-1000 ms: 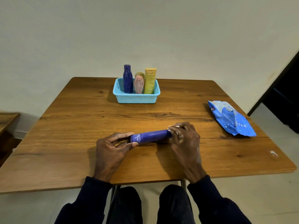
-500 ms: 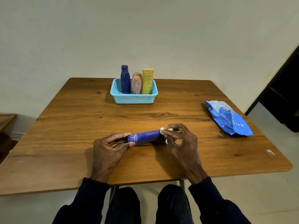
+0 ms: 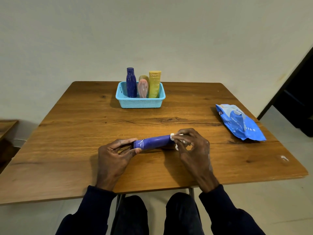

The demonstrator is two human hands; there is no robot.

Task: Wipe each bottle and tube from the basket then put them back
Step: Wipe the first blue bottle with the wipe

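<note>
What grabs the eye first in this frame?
The purple bottle, held sideways low over the near middle of the table: the left hand grips one end while the right hand pinches a white wipe against the other. Next, the light blue basket near the far edge, with a dark blue bottle, a pink bottle and a yellow tube standing in it. A blue wipes pack lies at the right.

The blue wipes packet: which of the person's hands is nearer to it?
Right. The right hand, pinching a white wipe on the purple bottle, is left of the blue wipes packet; the left hand grips the bottle's other end, farther left.
</note>
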